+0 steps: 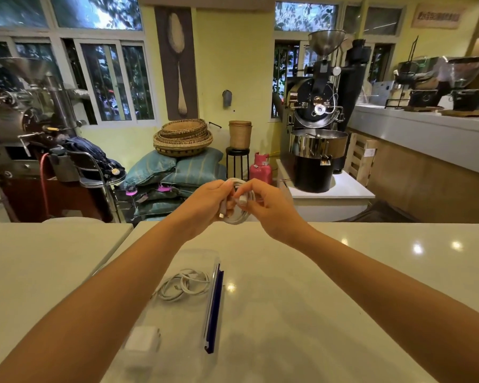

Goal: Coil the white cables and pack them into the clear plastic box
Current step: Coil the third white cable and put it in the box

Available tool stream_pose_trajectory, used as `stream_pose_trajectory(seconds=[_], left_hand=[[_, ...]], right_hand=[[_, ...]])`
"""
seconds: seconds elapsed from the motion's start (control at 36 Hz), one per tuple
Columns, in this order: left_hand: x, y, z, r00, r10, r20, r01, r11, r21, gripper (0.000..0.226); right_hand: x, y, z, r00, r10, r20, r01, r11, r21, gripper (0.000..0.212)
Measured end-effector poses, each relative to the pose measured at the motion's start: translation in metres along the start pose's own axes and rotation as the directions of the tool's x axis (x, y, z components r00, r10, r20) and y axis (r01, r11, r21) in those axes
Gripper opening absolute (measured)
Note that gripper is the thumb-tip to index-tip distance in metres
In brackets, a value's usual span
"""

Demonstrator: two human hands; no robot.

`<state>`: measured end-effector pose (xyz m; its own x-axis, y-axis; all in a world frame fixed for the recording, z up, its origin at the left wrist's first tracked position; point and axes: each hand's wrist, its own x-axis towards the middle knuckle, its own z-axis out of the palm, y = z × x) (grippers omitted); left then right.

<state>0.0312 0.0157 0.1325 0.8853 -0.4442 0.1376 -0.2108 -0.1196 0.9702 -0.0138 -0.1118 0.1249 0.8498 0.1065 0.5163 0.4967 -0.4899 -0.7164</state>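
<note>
Both hands are raised above the far edge of the table, holding a coiled white cable (237, 218) between them. My left hand (209, 201) grips the coil's left side, with one plug end sticking down below its fingers. My right hand (263, 205) pinches the other plug end at the coil's middle. Below my arms the clear plastic box (190, 322) lies on the table. Inside it are another loosely coiled white cable (184, 286) and a white charger block (144, 341).
The box's lid edge, clear with a dark blue strip (213, 310), stands along its right side. The pale glossy table (302, 299) stretches right; a second table (39, 258) abuts on the left. Behind the table are sacks, baskets and coffee roasting machines.
</note>
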Motion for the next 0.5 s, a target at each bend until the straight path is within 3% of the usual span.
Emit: stream_pose_trajectory(seconds=[0.22,0.5], left_hand=[[-0.018,-0.016,-0.019,0.998,-0.05,0.041,0.047,0.996,0.074,0.035],[-0.044,-0.03,-0.045,0.988,-0.151,0.033,0.142,0.973,0.182,0.025]], right_hand=[[-0.01,0.004,0.019,0.993,0.039,0.114,-0.021,0.988,-0.152,0.018],[-0.012,0.006,0.04,0.952,0.037,0.303,0.023,0.981,-0.191,0.028]])
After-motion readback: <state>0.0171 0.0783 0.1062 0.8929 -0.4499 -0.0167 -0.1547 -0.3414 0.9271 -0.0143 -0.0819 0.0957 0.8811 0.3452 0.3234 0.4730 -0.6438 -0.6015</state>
